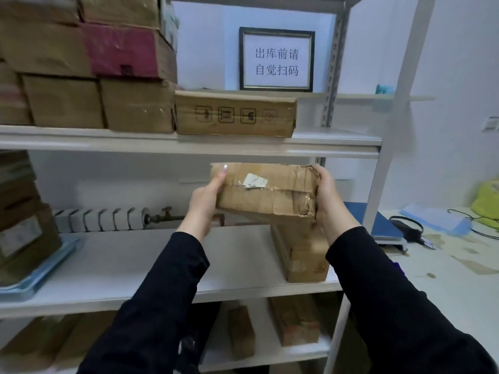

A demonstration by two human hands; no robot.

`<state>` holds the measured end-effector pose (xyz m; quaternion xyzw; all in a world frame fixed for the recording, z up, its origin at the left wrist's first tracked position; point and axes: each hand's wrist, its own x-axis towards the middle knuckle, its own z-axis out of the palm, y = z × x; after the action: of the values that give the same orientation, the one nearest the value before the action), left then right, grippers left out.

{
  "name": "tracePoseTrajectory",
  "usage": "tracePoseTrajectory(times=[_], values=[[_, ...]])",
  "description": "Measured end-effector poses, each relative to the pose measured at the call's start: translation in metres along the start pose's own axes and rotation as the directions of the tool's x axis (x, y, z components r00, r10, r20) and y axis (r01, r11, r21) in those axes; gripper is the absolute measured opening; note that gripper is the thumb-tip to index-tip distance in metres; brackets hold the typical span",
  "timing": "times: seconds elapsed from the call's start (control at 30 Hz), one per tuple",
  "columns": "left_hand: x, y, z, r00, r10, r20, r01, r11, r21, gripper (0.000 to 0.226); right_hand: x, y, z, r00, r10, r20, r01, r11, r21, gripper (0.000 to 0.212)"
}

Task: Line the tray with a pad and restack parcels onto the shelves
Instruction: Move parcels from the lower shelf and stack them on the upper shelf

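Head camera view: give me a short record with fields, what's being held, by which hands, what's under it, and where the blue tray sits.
held: worn cardboard parcel, taped
hands: left hand and right hand grip its two ends
below: another brown parcel on the middle shelf; contact unclear
tray: blue tray at the shelf's left end, boxes stacked on it

A framed notice (276, 59) bearing Chinese characters stands at twelve o'clock. A white radiator (100, 220) with a brass valve (166, 213) sits at nine. At three lie a blue-topped scale (388, 225), a black cable (409, 232) and a yellow-green bag (486, 203).
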<state>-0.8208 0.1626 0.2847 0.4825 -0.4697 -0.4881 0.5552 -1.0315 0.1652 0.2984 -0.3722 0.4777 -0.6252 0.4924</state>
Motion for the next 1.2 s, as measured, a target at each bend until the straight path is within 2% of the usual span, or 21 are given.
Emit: tracePoseTrajectory(times=[0.07, 0.13, 0.27, 0.37, 0.47, 0.53, 0.57, 0.73, 0.77, 0.87, 0.97, 1.03, 1.07, 1.13, 1.2], values=[[-0.014, 0.015, -0.011, 0.997, 0.076, -0.002, -0.076, 0.997, -0.002, 0.043, -0.026, -0.018, 0.013, 0.997, -0.075, 0.019, 0.075, 0.997, 0.005, 0.052], [-0.028, 0.032, -0.022, 0.989, 0.147, 0.000, -0.147, 0.989, -0.033, 0.042, -0.052, -0.035, 0.027, 0.990, -0.140, 0.030, 0.140, 0.990, 0.004, 0.058], [-0.053, 0.069, -0.035, 0.960, 0.279, -0.027, -0.280, 0.952, -0.128, 0.034, -0.092, -0.064, 0.046, 0.977, -0.163, 0.137, 0.164, 0.986, -0.002, 0.052], [-0.064, 0.090, -0.042, 0.932, 0.351, -0.093, -0.362, 0.920, -0.149, 0.067, -0.116, -0.083, 0.060, 0.953, -0.192, 0.233, 0.187, 0.981, 0.043, 0.051], [-0.079, 0.114, -0.050, 0.888, 0.421, -0.185, -0.449, 0.881, -0.149, 0.105, -0.133, -0.101, 0.074, 0.917, -0.293, 0.269, 0.278, 0.956, 0.094, 0.053], [-0.086, 0.129, -0.054, 0.864, 0.452, -0.222, -0.487, 0.862, -0.140, 0.117, -0.144, -0.114, 0.082, 0.904, -0.342, 0.258, 0.318, 0.939, 0.129, 0.053], [-0.090, 0.138, -0.057, 0.851, 0.472, -0.232, -0.507, 0.852, -0.127, 0.114, -0.150, -0.122, 0.086, 0.898, -0.359, 0.254, 0.332, 0.932, 0.146, 0.051], [-0.115, 0.178, -0.063, 0.776, 0.582, -0.243, -0.613, 0.787, -0.071, 0.075, -0.176, -0.155, 0.102, 0.856, -0.449, 0.254, 0.400, 0.889, 0.225, 0.041], [-0.119, 0.186, -0.064, 0.756, 0.606, -0.249, -0.639, 0.765, -0.077, 0.076, -0.182, -0.162, 0.105, 0.842, -0.476, 0.254, 0.418, 0.873, 0.252, 0.040], [-0.128, 0.207, -0.069, 0.683, 0.688, -0.246, -0.724, 0.682, -0.104, 0.106, -0.201, -0.181, 0.113, 0.790, -0.560, 0.252, 0.483, 0.820, 0.307, 0.036], [-0.134, 0.223, -0.072, 0.607, 0.760, -0.234, -0.794, 0.595, -0.127, 0.114, -0.219, -0.196, 0.118, 0.722, -0.652, 0.232, 0.555, 0.745, 0.371, 0.028], [-0.139, 0.230, -0.072, 0.587, 0.774, -0.235, -0.809, 0.564, -0.164, 0.118, -0.227, -0.201, 0.121, 0.670, -0.711, 0.211, 0.605, 0.689, 0.400, 0.028], [-0.143, 0.232, -0.072, 0.579, 0.781, -0.235, -0.815, 0.549, -0.185, 0.114, -0.230, -0.203, 0.122, 0.646, -0.738, 0.195, 0.628, 0.660, 0.412, 0.031], [-0.149, 0.234, -0.072, 0.535, 0.808, -0.247, -0.843, 0.490, -0.223, 0.089, -0.234, -0.203, 0.125, 0.600, -0.782, 0.169, 0.659, 0.603, 0.450, 0.036], [-0.151, 0.233, -0.071, 0.508, 0.818, -0.270, -0.857, 0.447, -0.256, 0.069, -0.232, -0.202, 0.128, 0.546, -0.823, 0.159, 0.673, 0.543, 0.501, 0.031]])
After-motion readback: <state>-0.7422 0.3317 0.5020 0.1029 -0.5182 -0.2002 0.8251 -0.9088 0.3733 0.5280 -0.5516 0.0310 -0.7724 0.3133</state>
